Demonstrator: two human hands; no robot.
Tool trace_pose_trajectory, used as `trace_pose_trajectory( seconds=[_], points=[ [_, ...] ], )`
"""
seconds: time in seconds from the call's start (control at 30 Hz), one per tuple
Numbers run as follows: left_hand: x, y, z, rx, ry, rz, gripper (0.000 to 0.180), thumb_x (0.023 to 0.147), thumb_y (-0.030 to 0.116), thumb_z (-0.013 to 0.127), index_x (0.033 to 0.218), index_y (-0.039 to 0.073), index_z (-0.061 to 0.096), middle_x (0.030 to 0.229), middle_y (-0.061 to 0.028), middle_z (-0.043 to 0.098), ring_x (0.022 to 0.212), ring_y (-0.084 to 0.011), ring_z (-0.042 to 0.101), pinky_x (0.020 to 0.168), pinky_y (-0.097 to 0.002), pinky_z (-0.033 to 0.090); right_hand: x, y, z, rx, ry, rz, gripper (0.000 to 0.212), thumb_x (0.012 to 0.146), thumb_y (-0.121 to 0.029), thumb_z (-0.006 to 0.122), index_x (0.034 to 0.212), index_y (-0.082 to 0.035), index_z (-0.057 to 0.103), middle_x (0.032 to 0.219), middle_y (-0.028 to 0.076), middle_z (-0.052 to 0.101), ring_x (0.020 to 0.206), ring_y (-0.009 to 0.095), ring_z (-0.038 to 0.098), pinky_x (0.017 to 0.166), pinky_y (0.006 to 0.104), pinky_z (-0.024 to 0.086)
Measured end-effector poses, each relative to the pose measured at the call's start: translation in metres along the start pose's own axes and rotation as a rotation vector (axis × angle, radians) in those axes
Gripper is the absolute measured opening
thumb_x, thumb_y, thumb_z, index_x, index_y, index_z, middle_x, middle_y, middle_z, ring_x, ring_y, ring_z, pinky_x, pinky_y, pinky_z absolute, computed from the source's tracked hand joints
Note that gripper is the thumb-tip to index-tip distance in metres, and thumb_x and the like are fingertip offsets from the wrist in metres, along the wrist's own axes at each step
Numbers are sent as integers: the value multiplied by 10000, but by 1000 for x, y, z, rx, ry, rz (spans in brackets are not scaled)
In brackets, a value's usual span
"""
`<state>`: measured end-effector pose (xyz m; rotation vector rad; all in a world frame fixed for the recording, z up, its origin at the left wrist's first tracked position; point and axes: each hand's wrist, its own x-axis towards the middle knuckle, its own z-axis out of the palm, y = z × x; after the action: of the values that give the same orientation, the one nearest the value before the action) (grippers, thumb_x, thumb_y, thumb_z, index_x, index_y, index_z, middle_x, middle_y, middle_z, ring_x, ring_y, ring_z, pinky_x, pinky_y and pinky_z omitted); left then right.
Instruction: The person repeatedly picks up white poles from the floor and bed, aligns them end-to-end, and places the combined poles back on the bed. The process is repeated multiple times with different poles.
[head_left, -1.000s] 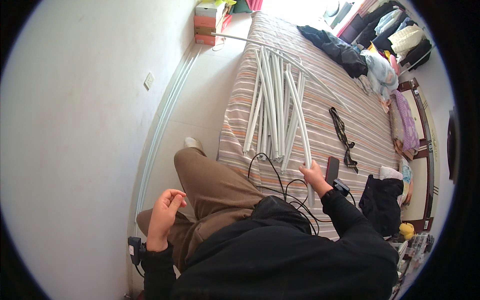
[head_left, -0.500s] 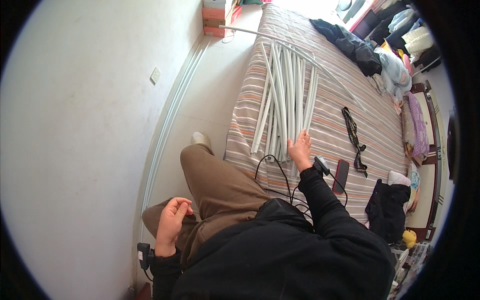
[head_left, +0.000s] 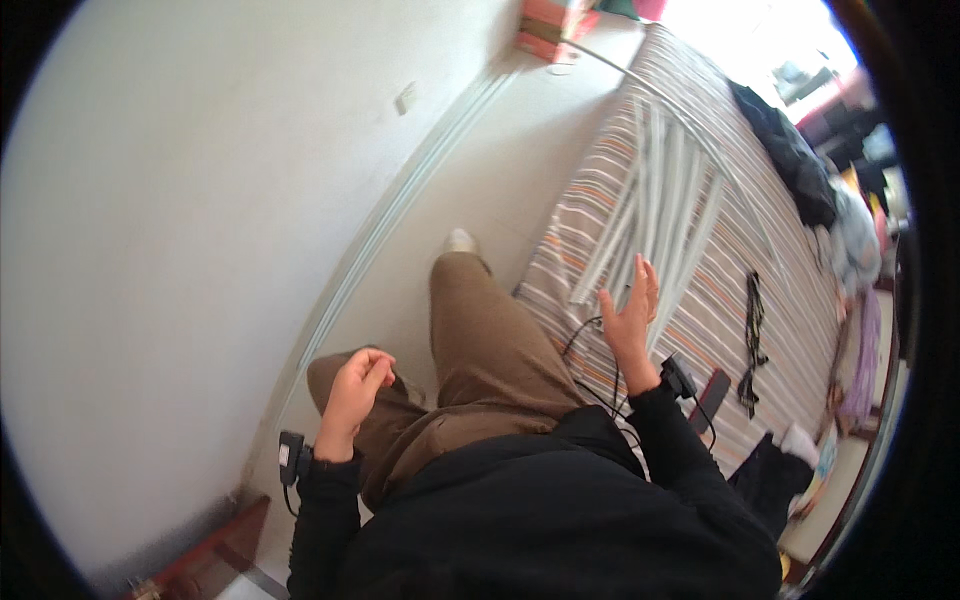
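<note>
The right hand (head_left: pixel 630 322) hangs at the near ends of a loose bundle of white rods (head_left: pixel 668 190), its fingers spread, the thumb well apart from them and nothing gripped. The left hand (head_left: pixel 362 390) is loosely folded in front of the bent knee, the thumb resting against the curled fingers, and shows nothing held.

The bundle lies on the striped bed (head_left: pixel 598 200), straight out beyond the right hand, its rods running away from the fingertips and fanned a little unevenly. One long rod (head_left: pixel 716 152) slants across the far ends. The rods are blurred here, so whether the right fingertips touch the nearest ones I can't fairly say.

To the right of the right hand lie a black strap (head_left: pixel 752 340) and, nearer the wrist, a dark flat phone (head_left: pixel 712 398); a black cable (head_left: pixel 588 328) loops just left of it. Ahead of the left hand, pale strips (head_left: pixel 400 205) run along the foot of the wall.

I'd judge this a pause between grips in handling the rods. Taking one up would call for lowering the right hand onto a single near end and closing thumb and fingers around it, without dragging its neighbours.
</note>
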<state>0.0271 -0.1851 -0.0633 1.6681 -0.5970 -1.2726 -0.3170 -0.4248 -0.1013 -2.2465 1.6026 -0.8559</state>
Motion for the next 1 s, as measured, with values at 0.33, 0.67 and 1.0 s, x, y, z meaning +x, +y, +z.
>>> trace_pose_trajectory(
  seconds=[0.33,0.67,1.0],
  points=[
    [11,-101,-88,441,512,8,194,905,157,629,1010,-6,610,891,-103,648,861,-248,615,802,-356,478,9,-320,135,956,-659,-440,345,799,-50,667,1140,-43,613,1210,170,566,1144,313,554,945,385,452],
    [-2,-168,-134,854,637,-139,428,861,171,640,1246,5,551,1342,-227,491,1280,-411,418,1074,-495,328,48,-392,398,1095,-519,63,119,937,-85,567,1005,-34,650,769,97,632,689,151,574,632,308,475],
    [41,-153,-145,897,477,-489,416,830,151,659,1221,33,579,1355,-223,462,1309,-460,353,1085,-542,308,19,-186,654,103,-955,195,199,875,-153,547,1000,-27,637,1040,187,646,996,383,613,847,449,504]
  ],
)
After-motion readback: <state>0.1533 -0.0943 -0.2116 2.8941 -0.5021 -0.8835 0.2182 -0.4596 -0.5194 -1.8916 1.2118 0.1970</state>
